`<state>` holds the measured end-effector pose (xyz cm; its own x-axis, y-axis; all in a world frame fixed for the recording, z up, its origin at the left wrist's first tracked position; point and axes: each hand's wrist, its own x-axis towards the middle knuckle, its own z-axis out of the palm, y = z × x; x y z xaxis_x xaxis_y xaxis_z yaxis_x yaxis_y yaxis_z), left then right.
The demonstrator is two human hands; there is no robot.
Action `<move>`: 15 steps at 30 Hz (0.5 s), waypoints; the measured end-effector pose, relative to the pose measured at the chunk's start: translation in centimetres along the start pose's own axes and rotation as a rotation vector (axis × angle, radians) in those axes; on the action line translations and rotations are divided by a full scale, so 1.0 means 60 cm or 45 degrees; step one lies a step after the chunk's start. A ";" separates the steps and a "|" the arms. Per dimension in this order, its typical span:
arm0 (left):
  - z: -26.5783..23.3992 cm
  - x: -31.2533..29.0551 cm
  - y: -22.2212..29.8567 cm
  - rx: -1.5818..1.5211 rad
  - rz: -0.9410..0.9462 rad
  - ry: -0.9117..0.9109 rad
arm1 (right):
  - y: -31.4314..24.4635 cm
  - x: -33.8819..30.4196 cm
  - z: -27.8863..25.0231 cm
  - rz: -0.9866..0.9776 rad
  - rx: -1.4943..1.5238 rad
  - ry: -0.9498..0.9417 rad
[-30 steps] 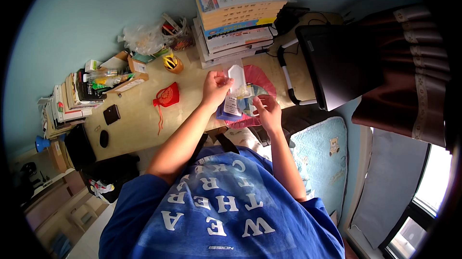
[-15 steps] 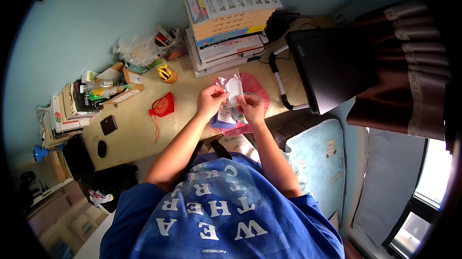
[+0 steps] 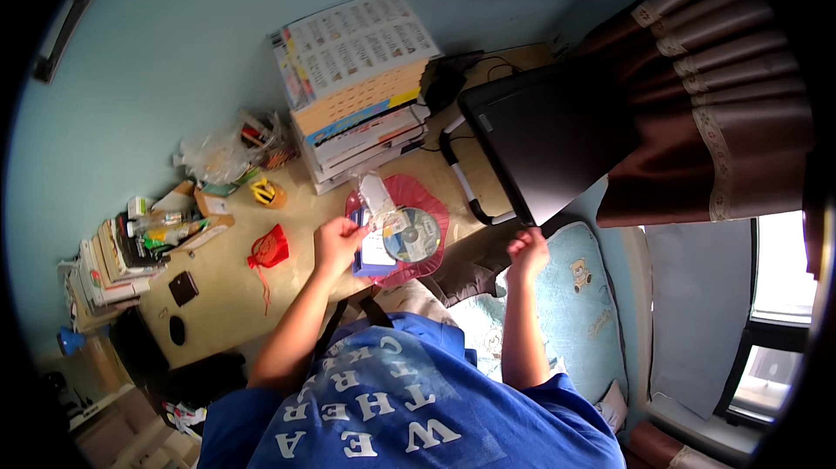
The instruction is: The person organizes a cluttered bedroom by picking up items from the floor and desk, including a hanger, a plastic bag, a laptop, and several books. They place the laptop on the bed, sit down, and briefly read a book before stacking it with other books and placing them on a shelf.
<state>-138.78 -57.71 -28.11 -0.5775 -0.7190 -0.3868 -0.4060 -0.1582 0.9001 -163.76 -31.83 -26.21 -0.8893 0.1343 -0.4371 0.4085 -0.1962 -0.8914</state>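
My left hand [image 3: 338, 244] pinches the lower end of a clear plastic packet [image 3: 376, 199] with a white piece inside. Below the packet lies a blue box with a white top [image 3: 374, 253]. Beside the box a printed disc [image 3: 412, 236] rests on a round, crinkled pink-red sheet [image 3: 433, 195] at the desk's front edge. Out to the right, my right hand [image 3: 528, 251] is held up with curled fingers, near the lower corner of a large black panel like a laptop lid [image 3: 549, 129]. Whether those fingers hold anything small is not visible.
A tall stack of books [image 3: 361, 94] stands behind the packet. Leftward on the desk [image 3: 218, 312] are a red drawstring pouch [image 3: 270, 247], a yellow-filled cup [image 3: 268, 193], a cluttered cardboard box [image 3: 209, 212], a dark wallet [image 3: 183, 289] and a black mouse [image 3: 177, 330].
My right hand has left the packet and swung out to the right. The left hand keeps the packet, and the disc now shows more fully. The whole view has shifted.
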 end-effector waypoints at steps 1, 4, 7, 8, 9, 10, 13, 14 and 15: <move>0.017 -0.007 0.012 0.047 0.076 0.059 | -0.031 0.030 -0.013 0.029 0.175 -0.107; 0.068 -0.021 0.069 0.145 0.177 -0.055 | -0.133 0.125 -0.002 0.107 0.309 -0.466; 0.152 0.009 0.157 -0.052 0.221 -0.375 | -0.214 0.217 0.053 0.051 0.353 -0.545; 0.186 0.028 0.189 -0.076 0.171 -0.454 | -0.228 0.240 0.066 0.092 0.295 -0.493; 0.218 0.048 0.218 -0.091 0.052 -0.482 | -0.241 0.261 0.073 0.134 0.262 -0.521; 0.250 0.071 0.244 -0.124 -0.070 -0.510 | -0.249 0.277 0.075 0.201 0.246 -0.541; 0.327 0.136 0.292 -0.761 -0.406 -0.609 | -0.250 0.301 0.066 0.216 0.214 -0.594; 0.347 0.146 0.298 -1.160 -0.462 -0.657 | -0.244 0.299 0.061 0.245 0.223 -0.594; 0.361 0.152 0.301 -1.288 -0.478 -0.643 | -0.238 0.293 0.060 0.278 0.244 -0.549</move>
<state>-166.72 -52.46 -19.74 -0.8476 -0.2017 -0.4909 0.0027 -0.9266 0.3760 -185.97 -30.14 -20.76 -0.8079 -0.3341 -0.4855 0.5850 -0.3548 -0.7293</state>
